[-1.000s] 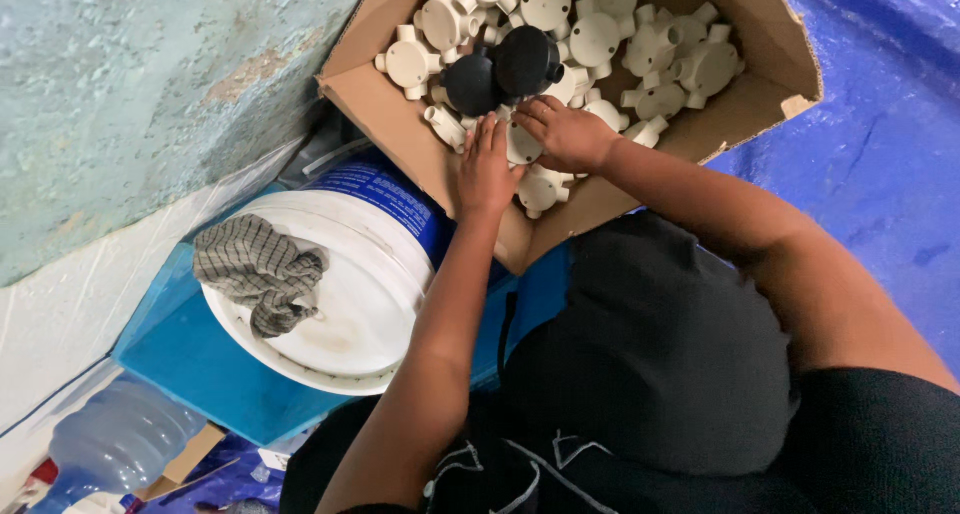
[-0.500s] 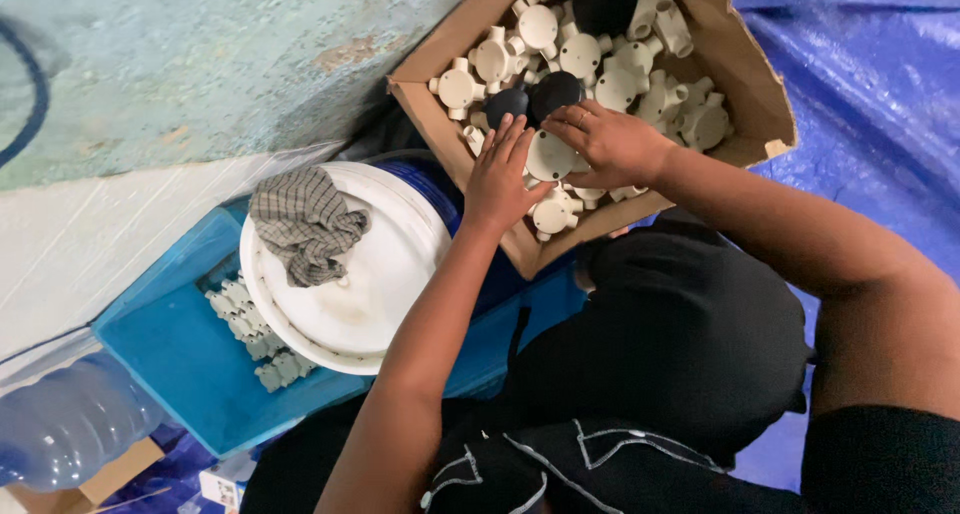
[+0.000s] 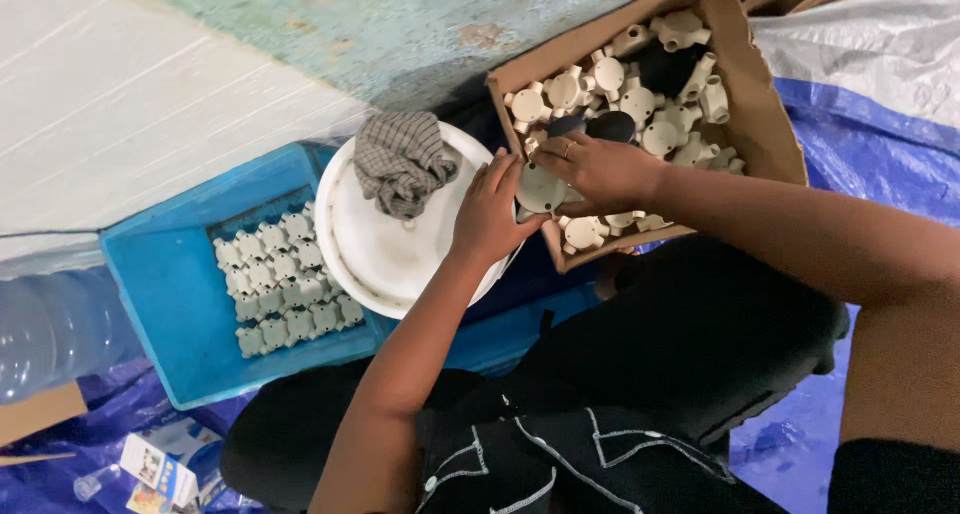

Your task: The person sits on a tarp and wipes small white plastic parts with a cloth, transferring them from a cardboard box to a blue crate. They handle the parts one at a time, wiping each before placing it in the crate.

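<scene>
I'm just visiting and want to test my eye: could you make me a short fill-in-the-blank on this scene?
1. Both hands, left hand and right hand, hold one round cream fitting at the edge of the ____ box.
2. The checked cloth lies on the white ____.
3. The blue crate holds fittings set in ____.

Missing words: cardboard; lid; rows

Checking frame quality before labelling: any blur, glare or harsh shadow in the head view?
Head view: mostly sharp; left hand and right hand crisp on the round cream fitting. Light soft and even, no hard shadows. Mild sheen on the silver tarp. Clear bottle at the left edge looks slightly soft.
</scene>
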